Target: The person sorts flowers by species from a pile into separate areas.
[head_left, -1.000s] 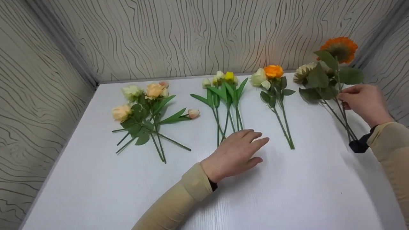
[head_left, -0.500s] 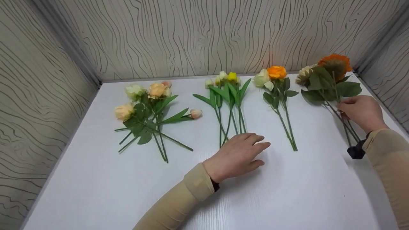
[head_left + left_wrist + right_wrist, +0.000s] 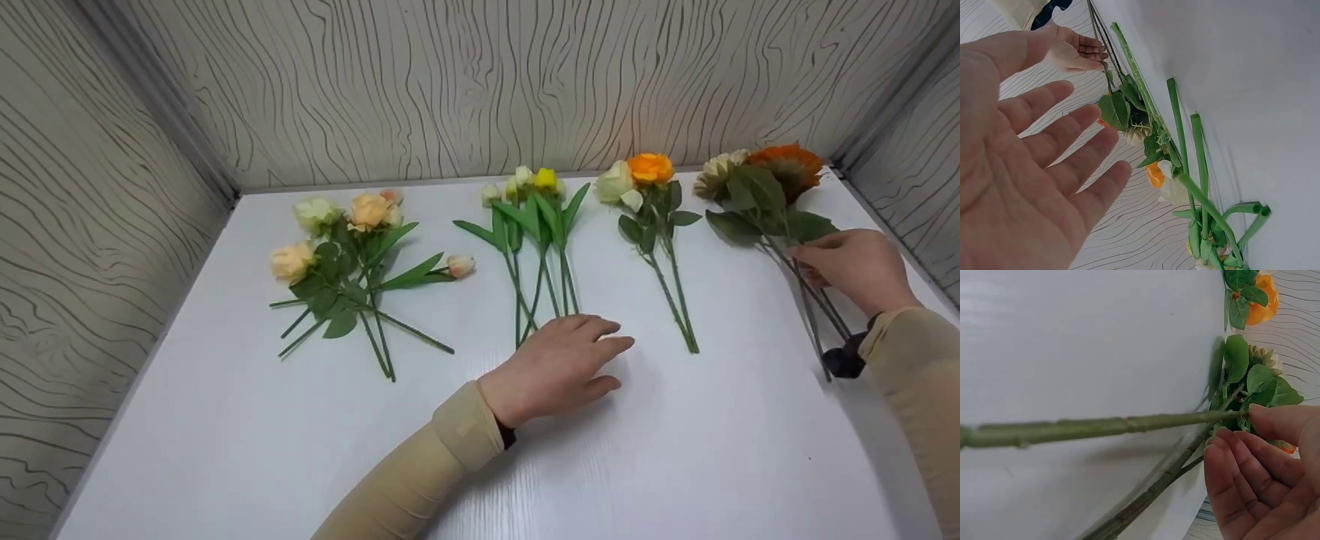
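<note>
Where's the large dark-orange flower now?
Head view: the dark-orange flower is at the back right of the white table, beside the cream flower; the right hand pinches its stem.

We log the left hand [image 3: 1033,163], palm to lens, fingers parted; beyond it, the right hand [image 3: 1075,52] at leafy stems [image 3: 1113,111]; an orange bloom [image 3: 1155,175] lower.

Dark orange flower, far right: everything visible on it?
The dark orange flower has a ruffled bloom, its greenish-brown underside partly facing the head camera, broad green leaves and a long, nubbly green stem. It looks artificial. The right hand pinches the stem; the bloom is near the back of the table, right of a cream flower. Whether the two blooms touch is unclear.
</note>
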{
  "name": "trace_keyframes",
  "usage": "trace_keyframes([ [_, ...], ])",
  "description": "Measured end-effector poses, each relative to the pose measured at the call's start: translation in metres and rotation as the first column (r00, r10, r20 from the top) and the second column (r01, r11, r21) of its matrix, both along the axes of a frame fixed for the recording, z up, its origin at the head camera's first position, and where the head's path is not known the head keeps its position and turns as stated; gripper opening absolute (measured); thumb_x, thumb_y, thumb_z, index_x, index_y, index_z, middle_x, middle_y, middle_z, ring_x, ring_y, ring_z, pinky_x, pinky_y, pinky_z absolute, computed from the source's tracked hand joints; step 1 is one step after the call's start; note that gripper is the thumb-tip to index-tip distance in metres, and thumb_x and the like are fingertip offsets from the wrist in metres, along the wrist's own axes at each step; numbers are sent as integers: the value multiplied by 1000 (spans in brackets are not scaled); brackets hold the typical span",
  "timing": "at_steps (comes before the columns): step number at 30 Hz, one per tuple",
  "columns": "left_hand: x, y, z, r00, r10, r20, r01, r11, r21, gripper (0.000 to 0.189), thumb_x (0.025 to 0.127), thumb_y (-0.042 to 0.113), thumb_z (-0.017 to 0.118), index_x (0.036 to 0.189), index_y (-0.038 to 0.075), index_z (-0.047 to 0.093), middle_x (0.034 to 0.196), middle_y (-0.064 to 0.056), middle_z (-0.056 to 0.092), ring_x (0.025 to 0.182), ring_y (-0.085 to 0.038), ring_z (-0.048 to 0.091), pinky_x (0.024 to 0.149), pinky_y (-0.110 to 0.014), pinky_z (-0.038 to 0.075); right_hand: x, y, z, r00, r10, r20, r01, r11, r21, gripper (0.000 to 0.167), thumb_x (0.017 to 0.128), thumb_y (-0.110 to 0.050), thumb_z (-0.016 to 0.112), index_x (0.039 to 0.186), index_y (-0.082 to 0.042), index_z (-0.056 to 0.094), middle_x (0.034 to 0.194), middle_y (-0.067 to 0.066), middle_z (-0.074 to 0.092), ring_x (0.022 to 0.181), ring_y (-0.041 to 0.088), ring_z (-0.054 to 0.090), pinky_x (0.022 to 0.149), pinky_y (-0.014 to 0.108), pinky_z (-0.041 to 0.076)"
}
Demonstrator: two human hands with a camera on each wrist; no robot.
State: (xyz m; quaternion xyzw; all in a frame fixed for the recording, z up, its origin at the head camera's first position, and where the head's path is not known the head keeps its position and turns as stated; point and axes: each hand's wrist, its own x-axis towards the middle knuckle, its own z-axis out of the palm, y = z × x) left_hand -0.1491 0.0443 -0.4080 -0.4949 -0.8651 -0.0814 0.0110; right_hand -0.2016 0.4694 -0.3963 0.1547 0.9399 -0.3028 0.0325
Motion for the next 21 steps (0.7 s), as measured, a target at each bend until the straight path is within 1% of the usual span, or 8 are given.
trace_keyframes([
  [3, 0, 0, 0, 1000, 2, -1, -2, 1000, 1, 50, 103, 39, 63, 148, 19, 55, 147, -2, 55, 138, -18, 48, 115, -31, 35, 2, 2, 3, 999, -46, -7, 46, 999, -12, 67, 101, -50, 58, 122, 13, 65, 85, 9, 74, 76, 22, 69, 72, 45, 54],
  [6, -1, -1, -1, 1000, 3, -3, -3, 1000, 8, 50, 103, 39, 63, 148, 19, 55, 146, -2, 56, 137, -18, 48, 115, -32, 36, 5, 5, 6, 996, -83, -16, 82, 996, -14, 71, 102, -53, 54, 126, 14, 62, 93, 16, 73, 79, 24, 69, 78, 55, 52],
  [7, -1, -1, -1, 1000, 4, 0, -4, 1000, 12, 50, 103, 38, 63, 148, 19, 56, 146, -2, 56, 137, -18, 49, 115, -32, 36, 7, 5, 7, 995, -95, -22, 94, 995, -14, 72, 102, -53, 53, 127, 14, 61, 96, 18, 73, 81, 26, 68, 80, 57, 52],
  [11, -3, -2, -1, 1000, 21, 9, -22, 1000, 22, 49, 103, 38, 63, 147, 19, 56, 145, -2, 57, 137, -19, 49, 114, -33, 37, 10, 2, 12, 992, -112, -62, 111, 994, -15, 72, 104, -53, 46, 132, 12, 56, 115, 29, 66, 91, 31, 64, 78, 52, 51],
  [15, -7, -6, 0, 999, 53, 14, -53, 997, 49, 45, 103, 36, 63, 145, 18, 59, 142, -1, 60, 132, -18, 53, 111, -32, 41, 10, -14, 17, 989, -114, -95, 111, 993, -27, 75, 102, -57, 42, 141, 6, 54, 130, 30, 58, 104, 36, 57, 74, 44, 49],
  [18, -14, -15, 1, 996, 90, 7, -90, 992, 94, 40, 103, 34, 64, 139, 15, 64, 133, -1, 65, 123, -18, 60, 104, -31, 47, 8, -33, 23, 988, -71, -134, 65, 997, -43, 75, 101, -60, 44, 143, 1, 56, 133, 22, 57, 107, 28, 55, 73, 35, 49],
  [19, -17, -20, 1, 994, 112, 9, -112, 987, 113, 38, 103, 32, 64, 136, 15, 66, 129, -1, 67, 118, -18, 62, 100, -31, 50, 8, -42, 25, 989, -55, -140, 49, 998, -48, 75, 100, -62, 45, 142, -1, 57, 134, 21, 57, 107, 26, 54, 72, 33, 48],
  [21, -25, -33, 2, 985, 166, 33, -170, 974, 147, 33, 103, 30, 65, 131, 13, 70, 121, -2, 70, 109, -18, 66, 92, -31, 54, 8, -62, 29, 986, -6, -167, -6, 997, -74, 74, 99, -64, 48, 142, -5, 59, 135, 17, 57, 109, 24, 53, 74, 30, 48],
])
